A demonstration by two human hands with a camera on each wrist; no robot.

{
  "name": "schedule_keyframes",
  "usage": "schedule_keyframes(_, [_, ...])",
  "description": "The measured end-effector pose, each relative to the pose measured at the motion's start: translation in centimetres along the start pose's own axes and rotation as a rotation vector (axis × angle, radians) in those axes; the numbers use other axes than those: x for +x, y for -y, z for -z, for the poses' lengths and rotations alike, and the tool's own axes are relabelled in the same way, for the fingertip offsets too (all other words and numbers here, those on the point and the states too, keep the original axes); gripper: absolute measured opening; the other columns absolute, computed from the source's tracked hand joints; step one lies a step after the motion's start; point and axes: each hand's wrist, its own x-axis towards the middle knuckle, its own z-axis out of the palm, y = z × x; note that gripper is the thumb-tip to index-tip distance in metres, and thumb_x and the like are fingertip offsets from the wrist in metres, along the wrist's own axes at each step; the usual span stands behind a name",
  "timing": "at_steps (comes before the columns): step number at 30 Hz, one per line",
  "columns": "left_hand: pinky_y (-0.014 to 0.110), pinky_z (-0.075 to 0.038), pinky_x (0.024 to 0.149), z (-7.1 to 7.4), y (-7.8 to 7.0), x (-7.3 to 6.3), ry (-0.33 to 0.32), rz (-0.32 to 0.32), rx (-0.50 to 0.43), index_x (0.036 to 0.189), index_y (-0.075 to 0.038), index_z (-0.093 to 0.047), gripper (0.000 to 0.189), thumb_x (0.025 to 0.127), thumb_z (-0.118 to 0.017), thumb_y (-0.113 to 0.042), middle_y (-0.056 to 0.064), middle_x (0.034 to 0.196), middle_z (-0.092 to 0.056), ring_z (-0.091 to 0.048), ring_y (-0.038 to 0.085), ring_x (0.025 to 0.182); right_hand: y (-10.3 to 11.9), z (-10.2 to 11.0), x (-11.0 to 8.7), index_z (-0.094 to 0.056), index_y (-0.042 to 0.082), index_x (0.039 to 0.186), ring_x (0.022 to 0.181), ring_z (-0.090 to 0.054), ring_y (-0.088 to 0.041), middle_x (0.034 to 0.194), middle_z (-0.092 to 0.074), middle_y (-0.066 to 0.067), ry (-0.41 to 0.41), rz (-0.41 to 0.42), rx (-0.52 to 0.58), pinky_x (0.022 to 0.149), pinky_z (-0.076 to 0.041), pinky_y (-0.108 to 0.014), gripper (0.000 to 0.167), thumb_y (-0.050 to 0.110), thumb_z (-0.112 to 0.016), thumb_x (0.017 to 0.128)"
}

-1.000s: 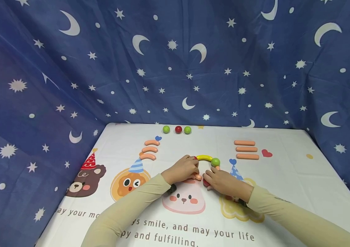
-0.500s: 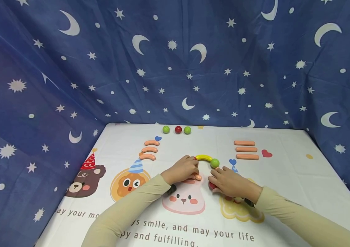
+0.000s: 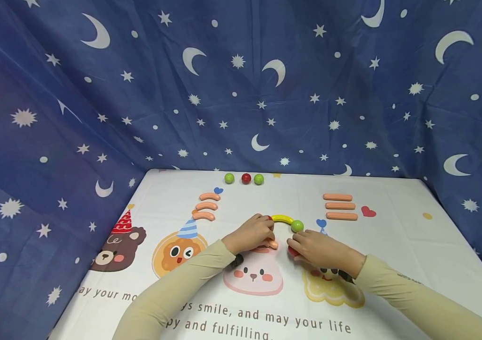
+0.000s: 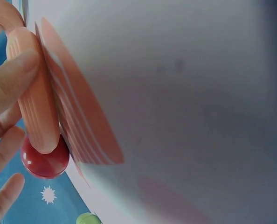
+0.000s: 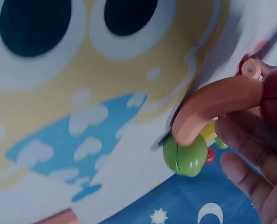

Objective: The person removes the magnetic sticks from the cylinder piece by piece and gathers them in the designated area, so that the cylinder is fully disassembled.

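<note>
My left hand (image 3: 252, 233) pinches a peach toy sausage (image 4: 38, 107), thumb along its side. A red ball (image 4: 46, 161) sits at the sausage's far end, and the near end shows a small round grey spot in the right wrist view. My right hand (image 3: 317, 249) holds another red ball (image 5: 273, 95) low at its fingertips. From that ball a curved peach sausage (image 5: 218, 100) runs to a green ball (image 3: 297, 226). Between the green ball and the far red ball arches a yellow curved piece (image 3: 282, 218). In the head view both sausages are mostly hidden by my hands.
Two green balls, one of them this green ball (image 3: 229, 178), and a red ball (image 3: 246, 178) line the back edge. Curved sausages (image 3: 207, 206) lie stacked at left, straight ones (image 3: 340, 206) at right. A printed white cloth (image 3: 393, 245) covers the table, before a blue starry curtain (image 3: 241, 94).
My right hand has moved a little to the right with the red ball, widening the gap to my left hand. The green ball has shifted slightly toward me. My left hand stays put.
</note>
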Motion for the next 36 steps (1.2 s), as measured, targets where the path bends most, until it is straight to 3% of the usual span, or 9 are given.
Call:
schedule_keyframes(5, [0.026, -0.043, 0.080, -0.07, -0.01, 0.02, 0.002, 0.001, 0.002, 0.086, -0.030, -0.075, 0.007, 0.083, -0.069, -0.032, -0.010, 0.083, -0.060, -0.053, 0.009, 0.081, 0.02, -0.20, -0.02, -0.053, 0.012, 0.093, 0.066, -0.047, -0.011, 0.085, -0.051, -0.001, -0.104, 0.039, 0.020, 0.063, -0.049, -0.022, 0.026, 0.024, -0.072, 0.080])
schedule_keyframes(12, [0.027, -0.043, 0.081, -0.13, -0.02, 0.03, 0.005, 0.005, 0.014, 0.087, -0.030, -0.075, 0.008, 0.083, -0.068, -0.034, -0.010, 0.085, -0.061, -0.053, 0.009, 0.083, 0.01, -0.29, 0.07, -0.049, 0.014, 0.093, 0.069, -0.048, -0.012, 0.079, -0.051, 0.002, -0.070, 0.057, -0.068, 0.066, -0.047, -0.023, 0.032, 0.022, -0.074, 0.076])
schedule_keyframes(19, [0.027, -0.043, 0.083, -0.14, 0.00, 0.02, 0.003, 0.000, 0.020, 0.088, -0.030, -0.074, 0.008, 0.082, -0.069, -0.033, -0.010, 0.087, -0.061, -0.053, 0.009, 0.084, -0.10, -0.57, -0.02, -0.048, 0.013, 0.089, 0.066, -0.046, -0.011, 0.076, -0.050, 0.002, -0.131, 0.064, -0.098, 0.062, -0.045, -0.021, 0.029, 0.017, -0.072, 0.073])
schedule_keyframes(23, [0.026, -0.043, 0.082, -0.15, 0.01, 0.00, -0.002, -0.002, 0.021, 0.087, -0.031, -0.075, 0.008, 0.082, -0.070, -0.034, -0.010, 0.086, -0.061, -0.053, 0.009, 0.084, -0.09, -0.46, -0.11, -0.048, 0.012, 0.092, 0.068, -0.049, -0.011, 0.081, -0.052, 0.001, -0.111, 0.065, -0.113, 0.063, -0.047, -0.021, 0.035, 0.015, -0.076, 0.072])
schedule_keyframes(29, [0.026, -0.043, 0.083, -0.25, 0.05, 0.07, 0.023, 0.005, 0.014, 0.089, -0.031, -0.075, 0.009, 0.083, -0.069, -0.033, -0.011, 0.086, -0.061, -0.053, 0.008, 0.084, -0.10, -0.53, -0.11, -0.047, 0.011, 0.093, 0.062, -0.046, -0.010, 0.083, -0.051, 0.000, -0.081, 0.076, -0.134, 0.059, -0.046, -0.019, 0.031, 0.010, -0.074, 0.077])
schedule_keyframes(36, [0.027, -0.043, 0.085, -0.16, 0.07, 0.05, 0.027, 0.003, 0.017, 0.090, -0.031, -0.075, 0.010, 0.084, -0.068, -0.033, -0.010, 0.087, -0.061, -0.053, 0.009, 0.085, -0.22, -0.50, -0.25, -0.049, 0.011, 0.092, 0.059, -0.045, -0.009, 0.083, -0.050, -0.001, -0.045, 0.077, -0.131, 0.057, -0.045, -0.018, 0.031, 0.008, -0.075, 0.075])
